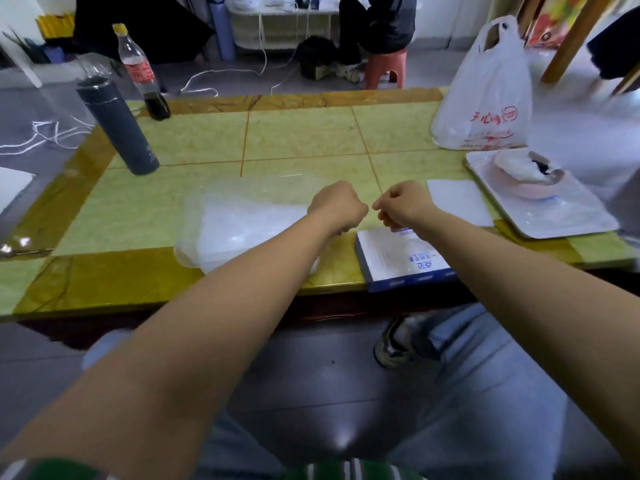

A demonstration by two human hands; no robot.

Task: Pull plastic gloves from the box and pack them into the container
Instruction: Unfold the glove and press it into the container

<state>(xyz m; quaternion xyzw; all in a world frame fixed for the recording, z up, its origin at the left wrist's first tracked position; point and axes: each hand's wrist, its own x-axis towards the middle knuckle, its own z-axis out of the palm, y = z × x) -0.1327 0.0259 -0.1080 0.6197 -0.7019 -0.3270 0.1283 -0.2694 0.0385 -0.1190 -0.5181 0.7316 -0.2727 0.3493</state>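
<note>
Nearest the sitter, at the front edge of the counter (294,133), the box (398,258) lies flat on the right and the clear container (225,233) sits to its left, with a strip of bare counter between them. The container looks cloudy inside; I cannot tell whether that is packed film.

Just above that gap both arms reach out. The left hand (337,206) and right hand (403,204) sit knuckle to knuckle, nearly touching, each with its fingers curled in tight. They look set to pinch something thin between them. A clear glove would hardly show here, though, so I cannot tell whether either hand holds one or is closed on nothing.

Farther right are a white sheet (457,202) and a tray (571,216) with a pink bowl (530,178). Farther back stand a dark flask (117,129), a cola bottle (138,71) and a white bag (485,98).

The risk, as I judge it, is that film this thin clings. A glove may bunch, stick to the fingers, or drape over the container's rim instead of dropping inside. The box sits right at the counter's edge, so a sharp tug could drag out several at once or slide the box off.
</note>
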